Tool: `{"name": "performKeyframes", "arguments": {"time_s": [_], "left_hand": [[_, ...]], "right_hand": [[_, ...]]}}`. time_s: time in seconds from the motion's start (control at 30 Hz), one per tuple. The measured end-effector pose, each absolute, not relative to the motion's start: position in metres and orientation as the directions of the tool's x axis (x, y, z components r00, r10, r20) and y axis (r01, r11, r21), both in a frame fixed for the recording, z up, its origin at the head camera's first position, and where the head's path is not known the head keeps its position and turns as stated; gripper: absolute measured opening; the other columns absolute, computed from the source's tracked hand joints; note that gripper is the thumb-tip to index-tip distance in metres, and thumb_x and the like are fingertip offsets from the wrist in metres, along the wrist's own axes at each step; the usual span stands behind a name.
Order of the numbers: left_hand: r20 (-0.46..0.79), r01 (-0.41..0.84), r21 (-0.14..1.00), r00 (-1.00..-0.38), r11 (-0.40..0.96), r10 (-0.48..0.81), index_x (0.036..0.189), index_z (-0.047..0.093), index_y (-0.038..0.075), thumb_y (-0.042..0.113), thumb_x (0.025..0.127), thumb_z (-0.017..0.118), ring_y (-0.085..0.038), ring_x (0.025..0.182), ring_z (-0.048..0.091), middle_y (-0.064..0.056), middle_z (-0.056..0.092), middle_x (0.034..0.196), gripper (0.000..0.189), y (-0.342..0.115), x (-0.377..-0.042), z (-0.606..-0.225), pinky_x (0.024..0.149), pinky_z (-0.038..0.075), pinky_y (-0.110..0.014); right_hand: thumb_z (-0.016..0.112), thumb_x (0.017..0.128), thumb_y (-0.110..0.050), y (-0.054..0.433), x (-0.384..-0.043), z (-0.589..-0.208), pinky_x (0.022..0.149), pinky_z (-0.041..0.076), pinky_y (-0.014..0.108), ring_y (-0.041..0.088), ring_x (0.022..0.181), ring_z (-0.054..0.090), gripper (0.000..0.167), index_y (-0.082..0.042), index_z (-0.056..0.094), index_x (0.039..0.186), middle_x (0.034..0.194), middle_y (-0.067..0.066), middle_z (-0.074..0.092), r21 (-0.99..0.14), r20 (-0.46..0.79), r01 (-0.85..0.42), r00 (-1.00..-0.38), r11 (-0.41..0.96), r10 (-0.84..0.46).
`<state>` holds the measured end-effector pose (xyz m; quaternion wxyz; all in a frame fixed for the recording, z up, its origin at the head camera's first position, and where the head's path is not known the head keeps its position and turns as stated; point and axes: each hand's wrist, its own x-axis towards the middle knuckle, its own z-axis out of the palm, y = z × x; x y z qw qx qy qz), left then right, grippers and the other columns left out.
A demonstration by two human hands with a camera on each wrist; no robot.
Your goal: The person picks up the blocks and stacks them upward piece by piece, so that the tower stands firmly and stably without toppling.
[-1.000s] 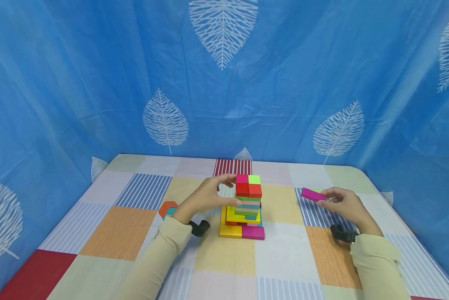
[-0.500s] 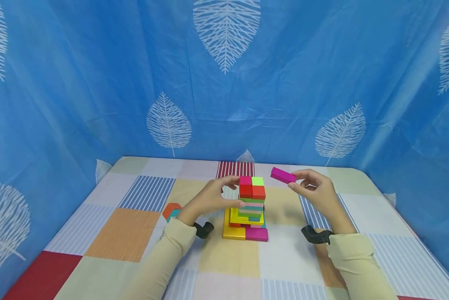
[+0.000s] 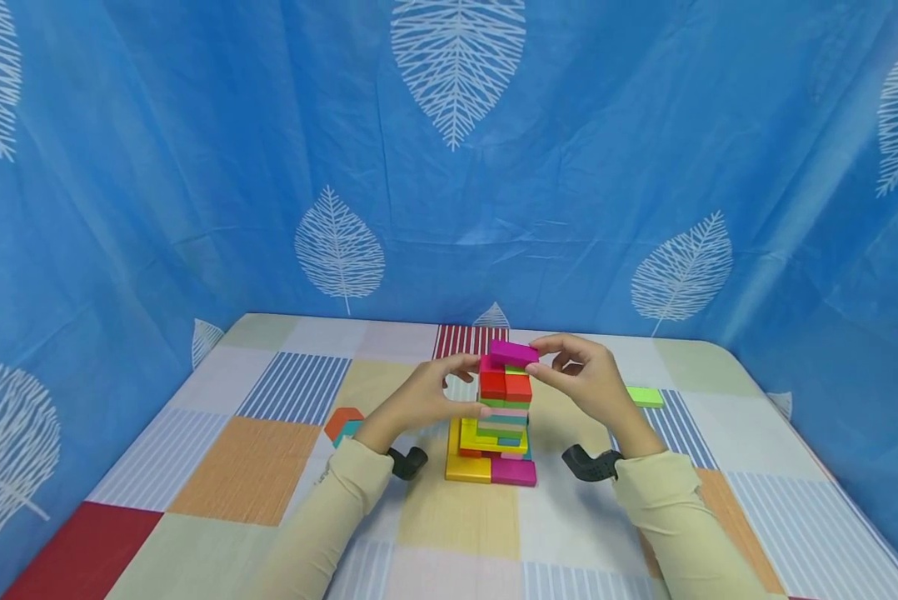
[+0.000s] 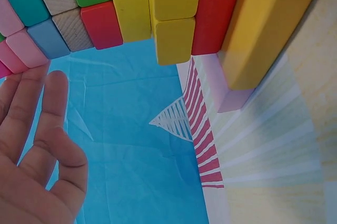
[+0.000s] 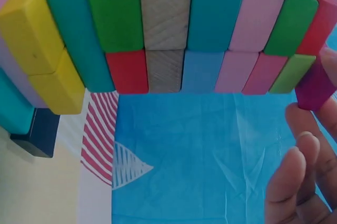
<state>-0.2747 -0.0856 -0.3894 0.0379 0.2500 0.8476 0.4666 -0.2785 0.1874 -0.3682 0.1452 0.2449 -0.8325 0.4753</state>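
A tower of coloured wooden blocks stands upright in the middle of the table. My left hand is at its left side, with thumb and fingers touching the upper layers. In the left wrist view, the left hand has a finger against the pink blocks; its thumb is out of that view. My right hand pinches one end of a magenta block, which lies slightly slanted across the tower's top. Whether it rests fully there is unclear. In the right wrist view, the magenta block meets the lime block.
A lime green block lies on the table behind my right wrist. Orange and teal blocks lie left of the tower, partly hidden by my left arm. A blue leaf-patterned cloth hangs behind the table.
My right hand has lifted the magenta block from the right of the table and carried it left onto the tower's top. The lime block stays behind. My left hand keeps its place at the tower.
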Motion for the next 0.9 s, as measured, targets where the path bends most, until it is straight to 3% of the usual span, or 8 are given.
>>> {"name": "performKeyframes", "arguments": {"time_s": [0.2, 0.5, 0.73, 0.9], "left_hand": [[0.165, 0.382, 0.813, -0.875, 0.44, 0.456, 0.153, 0.059, 0.008, 0.025, 0.09, 0.089, -0.026, 0.125, 0.06, -0.009, 0.066, 0.141, 0.072, -0.086, -0.273, -0.389, 0.107, 0.051, -0.053], [0.176, 0.394, 0.808, -0.871, 0.439, 0.458, 0.153, 0.059, 0.008, 0.026, 0.09, 0.089, -0.027, 0.125, 0.061, -0.009, 0.066, 0.142, 0.072, -0.085, -0.274, -0.388, 0.106, 0.051, -0.052], [0.181, 0.396, 0.813, -0.868, 0.427, 0.462, 0.153, 0.058, 0.005, 0.024, 0.09, 0.089, -0.027, 0.124, 0.061, -0.011, 0.066, 0.141, 0.073, -0.086, -0.273, -0.389, 0.107, 0.051, -0.053], [0.176, 0.39, 0.812, -0.873, 0.435, 0.455, 0.153, 0.058, 0.005, 0.025, 0.09, 0.089, -0.026, 0.125, 0.061, -0.01, 0.066, 0.141, 0.074, -0.085, -0.272, -0.39, 0.107, 0.051, -0.051]], "right_hand": [[0.081, 0.095, -0.005, 0.185, -0.279, -0.365, 0.078, 0.057, 0.025, 0.024, 0.091, 0.063, 0.029, 0.004, 0.076, 0.123, 0.118, 0.019, 0.076, -0.727, 0.431, -0.526, -0.85, 0.441, -0.303], [0.078, 0.098, -0.005, 0.184, -0.28, -0.367, 0.075, 0.059, 0.025, 0.022, 0.091, 0.064, 0.026, 0.003, 0.076, 0.123, 0.121, 0.019, 0.075, -0.754, 0.42, -0.518, -0.853, 0.403, -0.31], [0.069, 0.104, -0.007, 0.203, -0.28, -0.368, 0.073, 0.061, 0.026, 0.013, 0.09, 0.069, 0.038, 0.005, 0.065, 0.14, 0.126, 0.027, 0.072, -0.782, 0.408, -0.497, -0.864, 0.376, -0.294], [0.064, 0.109, -0.012, 0.249, -0.283, -0.379, 0.078, 0.06, 0.021, -0.001, 0.095, 0.066, 0.036, 0.009, 0.064, 0.139, 0.132, 0.031, 0.068, -0.802, 0.356, -0.404, -0.915, 0.44, -0.192]]}}
